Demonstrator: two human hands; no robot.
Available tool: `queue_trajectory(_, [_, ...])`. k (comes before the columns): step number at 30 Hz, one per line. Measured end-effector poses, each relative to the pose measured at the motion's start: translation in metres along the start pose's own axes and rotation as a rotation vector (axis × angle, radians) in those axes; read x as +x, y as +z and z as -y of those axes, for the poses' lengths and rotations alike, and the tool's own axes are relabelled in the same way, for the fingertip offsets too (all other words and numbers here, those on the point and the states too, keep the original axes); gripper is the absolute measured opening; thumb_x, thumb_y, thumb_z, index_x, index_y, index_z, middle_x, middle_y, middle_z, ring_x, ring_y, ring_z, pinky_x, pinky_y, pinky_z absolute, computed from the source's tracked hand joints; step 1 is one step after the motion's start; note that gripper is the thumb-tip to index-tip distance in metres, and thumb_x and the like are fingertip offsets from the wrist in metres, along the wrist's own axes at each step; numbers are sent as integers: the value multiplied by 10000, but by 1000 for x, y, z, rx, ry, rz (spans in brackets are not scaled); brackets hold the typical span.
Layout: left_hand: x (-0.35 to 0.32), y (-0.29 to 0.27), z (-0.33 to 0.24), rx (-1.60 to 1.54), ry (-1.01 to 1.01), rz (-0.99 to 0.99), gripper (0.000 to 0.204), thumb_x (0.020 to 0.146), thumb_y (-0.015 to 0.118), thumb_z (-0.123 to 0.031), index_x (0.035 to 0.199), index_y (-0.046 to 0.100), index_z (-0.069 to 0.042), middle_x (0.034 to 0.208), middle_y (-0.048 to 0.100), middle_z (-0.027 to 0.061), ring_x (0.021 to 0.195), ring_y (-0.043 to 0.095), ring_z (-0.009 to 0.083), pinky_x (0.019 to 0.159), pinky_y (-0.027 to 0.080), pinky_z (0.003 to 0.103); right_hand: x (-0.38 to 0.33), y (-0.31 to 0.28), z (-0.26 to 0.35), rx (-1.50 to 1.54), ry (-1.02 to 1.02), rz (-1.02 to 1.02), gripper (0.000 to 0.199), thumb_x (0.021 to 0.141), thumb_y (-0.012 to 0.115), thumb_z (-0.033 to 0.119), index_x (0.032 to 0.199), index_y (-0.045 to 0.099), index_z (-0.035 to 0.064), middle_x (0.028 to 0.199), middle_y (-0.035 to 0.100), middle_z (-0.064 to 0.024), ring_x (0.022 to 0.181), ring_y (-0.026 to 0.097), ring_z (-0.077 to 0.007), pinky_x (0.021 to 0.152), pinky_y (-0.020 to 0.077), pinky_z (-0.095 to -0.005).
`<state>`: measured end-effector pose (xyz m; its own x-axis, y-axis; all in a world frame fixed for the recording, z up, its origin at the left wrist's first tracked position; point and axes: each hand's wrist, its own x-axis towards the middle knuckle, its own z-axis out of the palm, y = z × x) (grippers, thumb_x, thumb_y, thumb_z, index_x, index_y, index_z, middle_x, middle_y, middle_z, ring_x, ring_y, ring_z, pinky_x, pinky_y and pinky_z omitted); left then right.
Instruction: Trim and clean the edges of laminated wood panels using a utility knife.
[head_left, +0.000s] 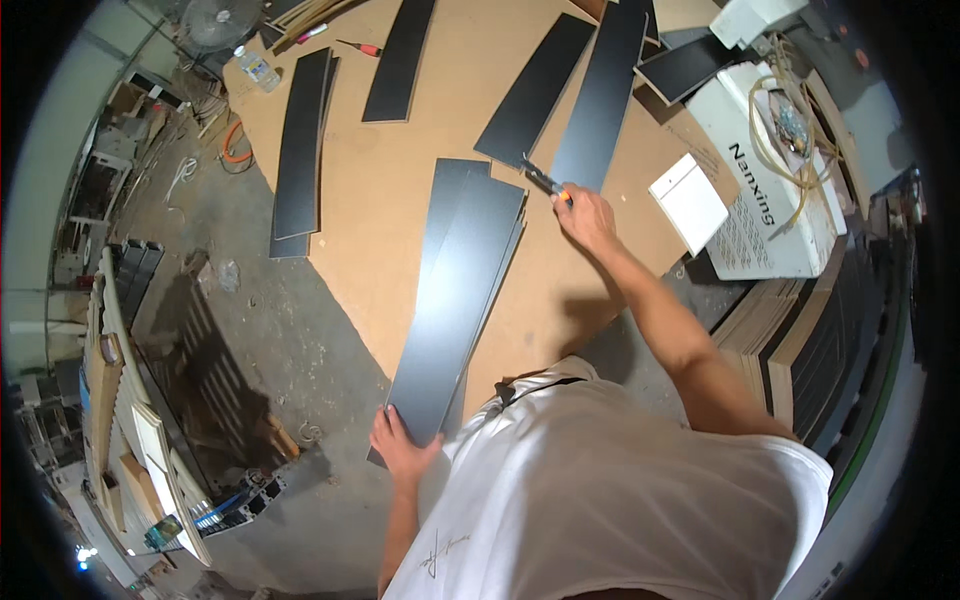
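My left hand (403, 447) grips the near end of a long dark grey panel (455, 270), fingers at one edge and thumb at the other. That panel lies on other dark panels, fanned slightly, and its near end sticks out past the table edge. My right hand (588, 217) is closed round a slim dark hand tool (542, 178) with orange on its handle; its exact kind is unclear. The tool's tip is by the near corner of another dark panel (535, 90). A longer dark panel (600, 100) lies just beyond my right hand.
The brown tabletop (350, 270) also bears dark panels (300, 150) at left, a red-handled tool (362, 48), a plastic bottle (257, 70) and a white piece (690, 203). A white box (755, 230) and stacked boards (765, 325) stand at right. A fan (215, 22) stands far left.
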<state>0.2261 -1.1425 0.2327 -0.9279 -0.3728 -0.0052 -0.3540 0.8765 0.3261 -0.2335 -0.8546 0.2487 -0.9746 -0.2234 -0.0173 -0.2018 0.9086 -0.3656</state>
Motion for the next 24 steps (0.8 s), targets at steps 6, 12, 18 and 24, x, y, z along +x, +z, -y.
queue_trajectory(6, [62,-31,-46,-356,-215,-12,703,804,771,-300,1373,507,18,1307,595,246,1282,520,379,1107,353,469,-88,-38,89,274,-220,-125,329,857,724,266,1105,678,55,883,650,-174,800,649,-389,697,522,-459])
queue_trajectory(12, [188,-46,-153,-1751,-342,121,434,959,645,-102,1333,518,79,1227,665,199,1137,638,213,1004,490,324,-135,-58,152,359,-396,-85,392,815,769,233,1160,672,75,849,627,-129,766,651,-355,653,528,-439])
queue_trajectory(18, [196,-59,-155,-1773,-426,0,254,971,628,-111,1169,600,45,1058,713,157,919,681,167,855,545,287,-153,-63,175,316,-517,-24,377,807,773,225,1145,670,91,824,606,-101,718,654,-320,615,538,-421])
queue_trajectory(24, [179,-79,-126,-1804,-602,-168,181,979,634,-150,1051,635,16,950,722,143,811,701,173,737,578,296,-163,-61,209,336,-612,91,391,786,789,203,1131,669,62,814,602,-122,720,647,-329,619,528,-428])
